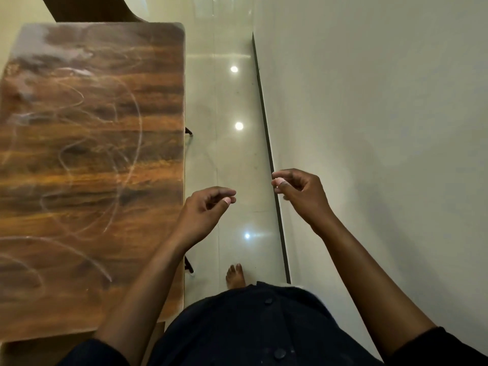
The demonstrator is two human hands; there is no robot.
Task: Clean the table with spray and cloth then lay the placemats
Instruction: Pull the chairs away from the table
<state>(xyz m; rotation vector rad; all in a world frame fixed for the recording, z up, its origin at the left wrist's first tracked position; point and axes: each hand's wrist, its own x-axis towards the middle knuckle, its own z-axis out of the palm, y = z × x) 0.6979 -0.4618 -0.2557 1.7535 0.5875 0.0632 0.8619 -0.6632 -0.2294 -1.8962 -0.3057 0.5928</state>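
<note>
The dark wooden table fills the left of the head view, its top marked with pale curved wipe streaks and a wet-looking patch at the far end. My left hand hangs in the air just off the table's right edge, fingers loosely curled, holding nothing. My right hand is raised further right over the floor, fingers also loosely curled and empty. No spray bottle, cloth or placemat is in view.
A glossy pale tiled floor runs between the table and a white wall with a dark skirting line. A dark chair stands at the table's far end. My bare foot is on the floor.
</note>
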